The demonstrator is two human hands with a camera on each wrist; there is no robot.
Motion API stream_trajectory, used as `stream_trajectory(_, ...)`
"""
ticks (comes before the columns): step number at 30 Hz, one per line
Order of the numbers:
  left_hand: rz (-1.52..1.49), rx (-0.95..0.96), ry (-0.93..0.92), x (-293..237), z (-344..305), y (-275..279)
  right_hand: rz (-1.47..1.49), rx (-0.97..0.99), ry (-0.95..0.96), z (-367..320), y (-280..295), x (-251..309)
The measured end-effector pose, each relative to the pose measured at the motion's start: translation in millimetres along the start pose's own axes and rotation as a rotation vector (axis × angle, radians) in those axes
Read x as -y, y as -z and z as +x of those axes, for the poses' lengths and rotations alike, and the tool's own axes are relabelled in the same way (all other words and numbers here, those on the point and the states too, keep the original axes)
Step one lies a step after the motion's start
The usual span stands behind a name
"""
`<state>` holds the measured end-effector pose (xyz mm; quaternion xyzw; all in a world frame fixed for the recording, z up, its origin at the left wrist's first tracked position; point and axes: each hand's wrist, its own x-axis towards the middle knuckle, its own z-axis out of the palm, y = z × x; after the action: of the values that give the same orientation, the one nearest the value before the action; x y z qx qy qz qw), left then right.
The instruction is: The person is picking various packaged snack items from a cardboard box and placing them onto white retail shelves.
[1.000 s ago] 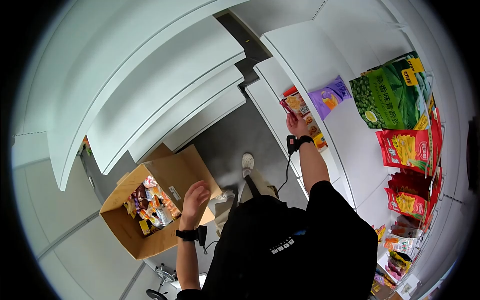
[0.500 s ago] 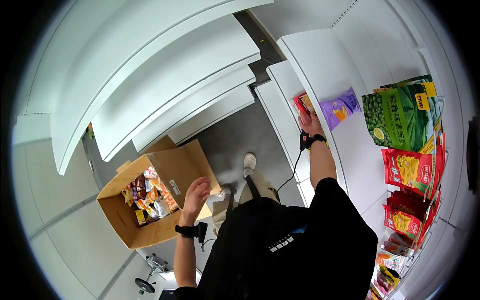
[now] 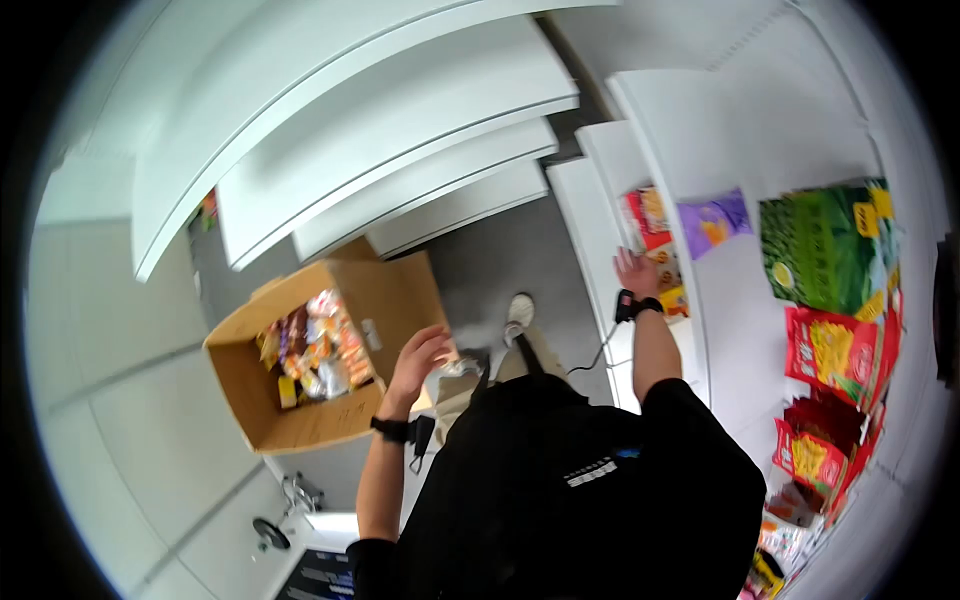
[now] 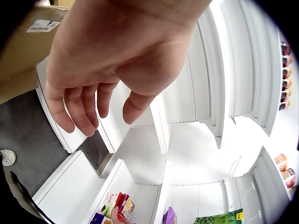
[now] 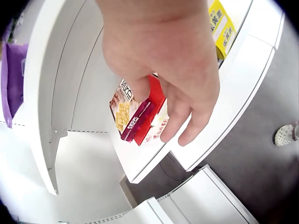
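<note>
My right hand (image 3: pixel 637 275) is at the lower white shelf on the right, fingers loosely extended. In the right wrist view it hovers close over a red box (image 5: pixel 157 95) with a food picture, thumb and fingers spread either side of its red edge. A narrow dark-red packet (image 5: pixel 136 122) lies along that box beyond the thumb. My left hand (image 3: pixel 422 360) hangs in the air with relaxed fingers, holding nothing, beside an open cardboard box (image 3: pixel 395 300). Several wrapped snacks (image 3: pixel 320 335) fill the cardboard box.
A purple snack bag (image 3: pixel 714 222) lies on the shelf above. Green bags (image 3: pixel 825 250) and red bags (image 3: pixel 830 345) hang farther right. A yellow pack (image 5: pixel 222 28) is near my right wrist. White shelves (image 3: pixel 400 110) stand ahead; my shoe (image 3: pixel 520 308) is on the grey floor.
My right hand, earlier gripping a dark-red packet, reached to the red box and has drawn back slightly, fingers loosened. The head view has turned; my left hand stays idle.
</note>
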<state>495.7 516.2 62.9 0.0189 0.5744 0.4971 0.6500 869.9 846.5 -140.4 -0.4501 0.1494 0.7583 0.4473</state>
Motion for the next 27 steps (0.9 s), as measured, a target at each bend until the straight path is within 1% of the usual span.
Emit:
stream_trajectory(1,-0.006,-0.010,0.005,3.6,1.5,3.3,-0.004,0.375,-0.096,54.4,58.7,14.0)
stream_trajectory(2,0.015,-0.037,-0.012,1.3,-5.3,1.3,-0.116,0.357,-0.040,26.8,39.9,2.1)
stream_trajectory(3,0.002,-0.058,-0.027,-8.0,-15.8,-6.2,-0.054,0.415,-0.071,37.3,56.7,1.9)
stream_trajectory(4,0.027,-0.063,-0.024,-7.5,-18.8,-2.8,-0.010,0.146,-0.024,9.5,27.9,-19.6)
stream_trajectory(5,0.039,-0.084,-0.021,-4.5,-19.6,0.8,0.019,-0.125,0.043,-21.6,-2.4,-26.3)
stream_trajectory(7,0.036,-0.114,-0.028,-1.2,-25.7,7.9,-0.024,-0.047,0.015,-37.6,-4.5,-37.8)
stream_trajectory(10,-0.001,-0.128,-0.038,1.4,-34.3,16.2,0.038,-0.037,-0.053,-47.9,3.4,-51.7)
stream_trajectory(13,-0.051,-0.133,-0.050,6.0,-40.6,31.4,0.035,-0.037,-0.059,-57.0,2.9,-67.0)
stream_trajectory(20,-0.230,-0.122,-0.093,16.5,-52.8,81.9,0.048,0.020,-0.012,-85.3,0.5,-109.5)
stream_trajectory(23,-0.212,-0.136,-0.109,10.8,-75.1,101.3,0.022,0.025,0.034,-103.6,4.7,-134.3)
stream_trajectory(24,-0.179,-0.142,-0.110,12.7,-80.0,113.0,0.012,0.022,0.051,-111.1,6.6,-144.8)
stream_trajectory(27,-0.221,-0.082,-0.111,20.7,-92.7,153.9,-0.036,0.015,0.044,-131.8,12.6,-176.5)
